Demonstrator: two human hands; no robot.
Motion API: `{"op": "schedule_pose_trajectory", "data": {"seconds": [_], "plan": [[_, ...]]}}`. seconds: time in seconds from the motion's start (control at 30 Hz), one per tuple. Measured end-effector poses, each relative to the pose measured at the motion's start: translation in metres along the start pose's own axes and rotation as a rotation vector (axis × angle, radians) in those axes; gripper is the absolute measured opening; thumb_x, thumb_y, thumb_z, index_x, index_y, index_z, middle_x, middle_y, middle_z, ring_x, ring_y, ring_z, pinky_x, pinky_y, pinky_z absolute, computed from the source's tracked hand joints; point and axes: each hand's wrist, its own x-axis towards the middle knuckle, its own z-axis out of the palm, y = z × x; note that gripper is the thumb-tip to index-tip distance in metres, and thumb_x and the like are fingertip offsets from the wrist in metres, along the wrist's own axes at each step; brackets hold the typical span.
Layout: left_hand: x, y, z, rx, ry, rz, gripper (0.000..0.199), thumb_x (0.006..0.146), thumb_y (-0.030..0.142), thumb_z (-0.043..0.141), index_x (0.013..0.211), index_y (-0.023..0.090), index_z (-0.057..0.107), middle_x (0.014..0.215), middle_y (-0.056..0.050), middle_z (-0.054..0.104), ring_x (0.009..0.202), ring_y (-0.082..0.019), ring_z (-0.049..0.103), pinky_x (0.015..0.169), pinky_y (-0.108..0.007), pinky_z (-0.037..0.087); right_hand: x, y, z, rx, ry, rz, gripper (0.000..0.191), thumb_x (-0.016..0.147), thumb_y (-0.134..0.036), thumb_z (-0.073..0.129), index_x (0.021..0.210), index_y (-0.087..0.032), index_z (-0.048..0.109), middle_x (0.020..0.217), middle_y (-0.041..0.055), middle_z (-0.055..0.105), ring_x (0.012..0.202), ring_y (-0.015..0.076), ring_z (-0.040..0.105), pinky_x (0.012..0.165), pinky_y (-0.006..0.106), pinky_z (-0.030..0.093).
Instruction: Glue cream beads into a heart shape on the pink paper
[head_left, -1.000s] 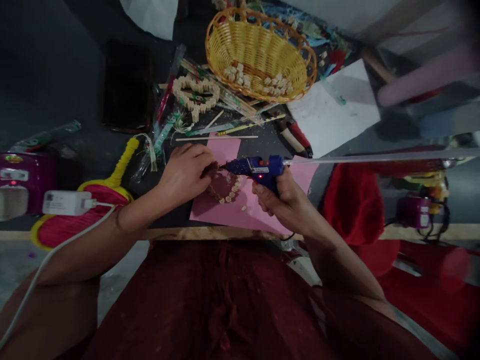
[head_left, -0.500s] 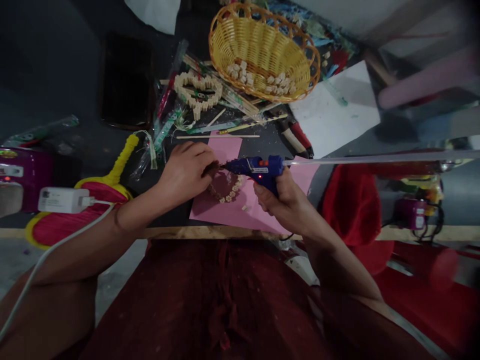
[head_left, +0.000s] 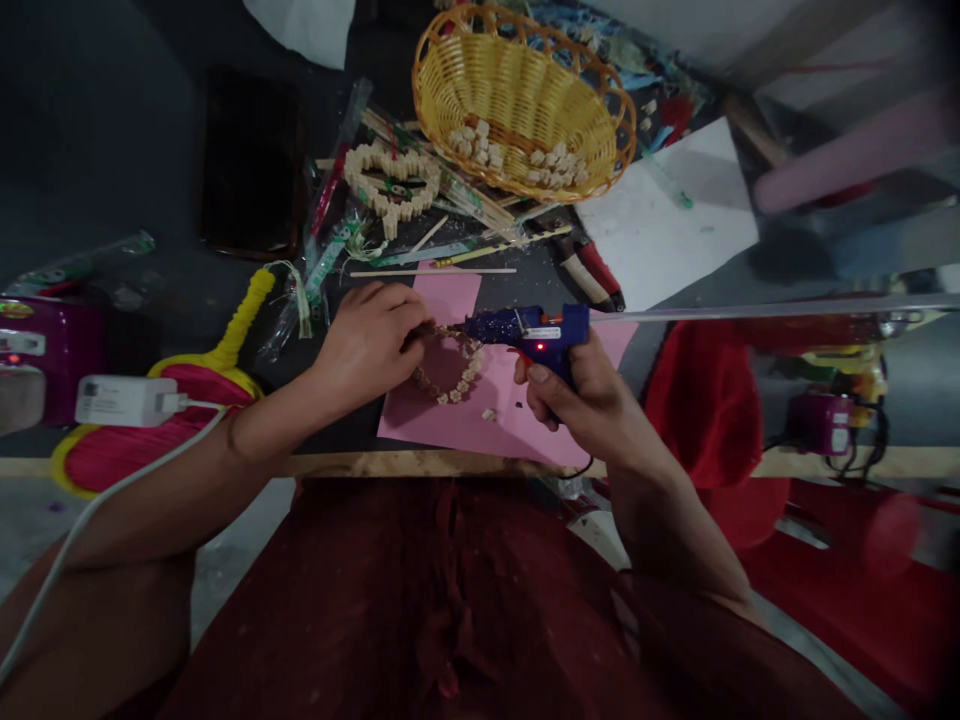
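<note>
My right hand [head_left: 574, 395] is closed round a blue hot glue gun [head_left: 529, 333], its red light lit and a long clear glue stick running out of its back. The nozzle points left, at the upper edge of a ring of small pale wooden pieces [head_left: 452, 396]. My left hand [head_left: 377, 335] pinches at the ring's upper left side; its fingertips hide exactly what they grip. Beneath the ring lies pink paper [head_left: 416, 420]. A loose pale piece [head_left: 489, 414] rests on the paper to the right of the ring.
A yellow wicker basket [head_left: 525, 95] with pale pieces stands at the back. Left of it lie a wooden heart-shaped frame [head_left: 394, 190] and sticks. Pliers [head_left: 592, 272], a dark phone-like slab [head_left: 251, 165], a pink-and-yellow fan [head_left: 184, 385] and a white charger [head_left: 124, 400] lie around.
My right hand has drawn the glue gun to the right, so its nozzle is farther from my left fingertips. My left hand has stayed almost in place at the ring.
</note>
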Motion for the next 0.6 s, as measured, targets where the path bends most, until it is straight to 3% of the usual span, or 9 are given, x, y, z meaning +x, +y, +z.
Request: {"op": "schedule_pose_trajectory", "data": {"seconds": [0.17, 0.6], "plan": [[0.0, 0.0, 0.001, -0.011, 0.02, -0.005, 0.025, 0.094, 0.026, 0.055, 0.106, 0.023, 0.077, 0.118, -0.008, 0.075, 0.11, -0.031, 0.067, 0.102, -0.051, 0.051, 0.002, 0.005, 0.001, 0.13, 0.032, 0.054, 0.04, 0.098, -0.058, 0.067, 0.111, -0.027, 0.044, 0.093, -0.0035, 0.061, 0.052, 0.0048, 0.05, 0.04, 0.02, 0.042], [0.0, 0.001, 0.001, 0.004, 0.017, -0.022, 0.021, 0.095, 0.029, 0.059, 0.106, 0.027, 0.077, 0.119, -0.006, 0.075, 0.114, -0.03, 0.066, 0.103, -0.05, 0.051, -0.004, 0.019, -0.002, 0.183, 0.059, 0.037, 0.039, 0.098, -0.056, 0.067, 0.111, -0.026, 0.045, 0.096, -0.0023, 0.063, 0.052, 0.0052, 0.051, 0.04, 0.02, 0.041]]}}
